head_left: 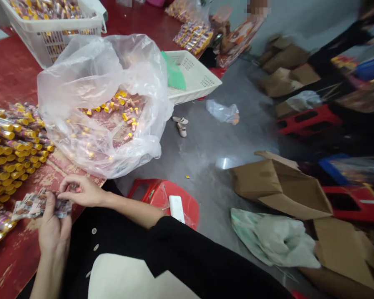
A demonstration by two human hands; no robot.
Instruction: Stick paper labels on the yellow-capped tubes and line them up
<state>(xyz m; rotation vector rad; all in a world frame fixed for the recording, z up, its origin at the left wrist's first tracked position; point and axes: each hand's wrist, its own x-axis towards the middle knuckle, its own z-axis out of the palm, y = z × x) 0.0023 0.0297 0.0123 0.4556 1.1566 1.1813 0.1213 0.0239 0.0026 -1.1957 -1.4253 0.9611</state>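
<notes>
Over the edge of the worn red table (6,274), my left hand (53,226) holds a bunch of printed wrappers (33,204) between thumb and fingers. My right hand (82,191) is beside it at the bunch's right end, its thumb and fingertips pinched together; a small pinkish bit shows by them, too small to name. Behind my hands lies a large open clear plastic bag (137,62) with small yellow-capped pieces (127,114) in it. A tall stack of yellow-capped tubes (9,158) stands to the left.
A white basket (54,25) full of tubes stands at the back left, a white tray (199,79) at the table's far edge. A red stool (187,199) bears a white device (176,209). Open cardboard boxes (258,178) lie on the right; a person (239,37) sits behind.
</notes>
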